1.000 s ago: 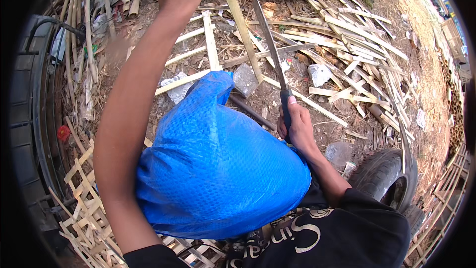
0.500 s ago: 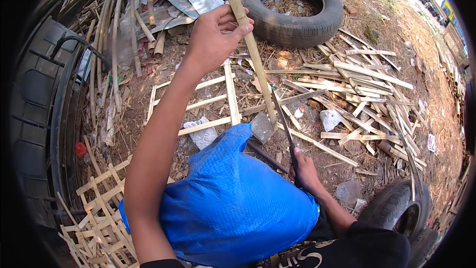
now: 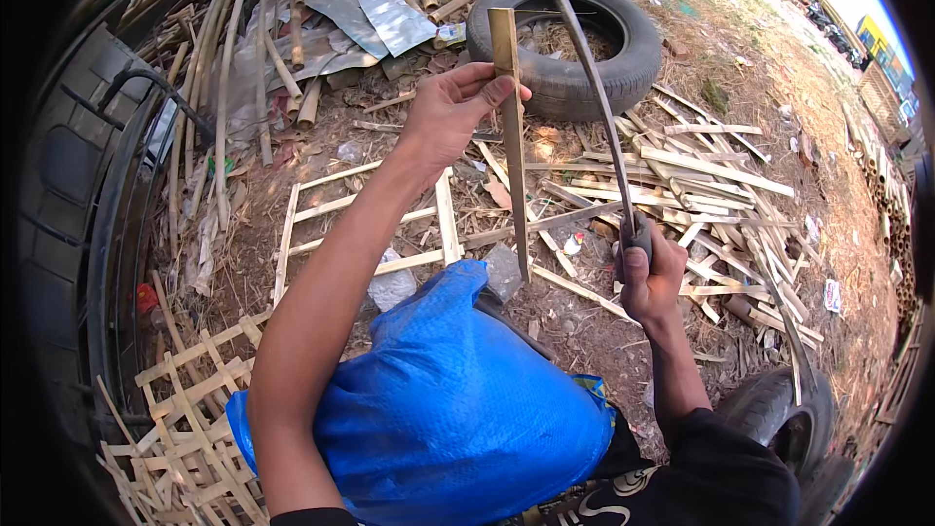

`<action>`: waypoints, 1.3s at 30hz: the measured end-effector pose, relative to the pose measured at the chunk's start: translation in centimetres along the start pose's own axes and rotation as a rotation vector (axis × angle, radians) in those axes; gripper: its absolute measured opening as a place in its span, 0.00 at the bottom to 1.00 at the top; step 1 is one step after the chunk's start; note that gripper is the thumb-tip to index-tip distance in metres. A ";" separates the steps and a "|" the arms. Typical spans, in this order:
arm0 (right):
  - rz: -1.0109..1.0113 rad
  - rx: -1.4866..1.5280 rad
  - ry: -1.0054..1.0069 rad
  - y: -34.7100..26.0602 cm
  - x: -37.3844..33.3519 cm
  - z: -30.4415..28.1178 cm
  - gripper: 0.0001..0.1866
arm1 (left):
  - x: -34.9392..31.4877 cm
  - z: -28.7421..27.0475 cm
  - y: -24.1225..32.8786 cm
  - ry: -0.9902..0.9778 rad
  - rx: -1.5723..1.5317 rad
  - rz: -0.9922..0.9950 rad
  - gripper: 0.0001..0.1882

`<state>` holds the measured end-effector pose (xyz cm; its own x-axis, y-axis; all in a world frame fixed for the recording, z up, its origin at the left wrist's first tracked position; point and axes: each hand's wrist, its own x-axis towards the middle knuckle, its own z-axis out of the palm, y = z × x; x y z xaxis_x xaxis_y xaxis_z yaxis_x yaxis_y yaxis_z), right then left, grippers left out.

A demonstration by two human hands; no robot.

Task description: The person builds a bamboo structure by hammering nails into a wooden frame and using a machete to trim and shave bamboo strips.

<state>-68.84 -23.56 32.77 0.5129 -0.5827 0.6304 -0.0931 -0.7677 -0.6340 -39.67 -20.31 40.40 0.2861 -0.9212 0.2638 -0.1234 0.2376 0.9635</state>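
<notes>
My left hand [image 3: 456, 115] pinches a flat bamboo strip [image 3: 513, 161] near its top. The strip hangs almost upright, its lower end just in front of a grey stone block [image 3: 504, 273]. In my right hand [image 3: 654, 282] is a long, thin-bladed machete [image 3: 606, 102], gripped by its dark handle. Its blade points up and slightly left, to the right of the strip and apart from it in the picture. A blue woven plastic sheet [image 3: 438, 419] covers my lap. Beyond it, a slatted bamboo frame [image 3: 445, 219] lies on the ground.
A tyre [image 3: 560, 88] lies at the far middle; another tyre [image 3: 813, 399] is at the lower right. Cut bamboo strips [image 3: 711, 170] are heaped on the right. Woven bamboo lattice [image 3: 195, 419] lies at the lower left, near a black metal rack [image 3: 122, 224]. Bamboo poles [image 3: 234, 78] fill the far left.
My right hand has risen with the machete, whose blade has swung up from beside the strip's lower part. My left hand has moved down and right, and the strip hangs more upright.
</notes>
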 end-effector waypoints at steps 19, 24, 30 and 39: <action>-0.354 -0.461 -0.186 1.7 9.9 -2.5 0.19 | -0.5 -1.1 -0.7 -0.274 -0.610 -0.037 0.13; -0.268 -0.434 0.009 3.6 13.9 -3.6 0.23 | -1.2 0.9 -2.0 -0.559 -0.605 -0.114 0.13; 0.054 -0.377 0.192 4.4 19.5 -7.9 0.31 | -1.1 0.1 -1.8 -0.463 -0.603 -0.073 0.12; -0.012 -0.014 0.009 -0.5 7.3 -3.2 0.19 | 0.3 -0.6 0.2 -0.273 -0.440 -0.044 0.14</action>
<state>-67.84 -28.26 39.13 0.5063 -0.5755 0.6423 -0.0989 -0.7786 -0.6197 -39.08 -20.33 40.67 0.0166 -0.9660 0.2580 0.3110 0.2502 0.9169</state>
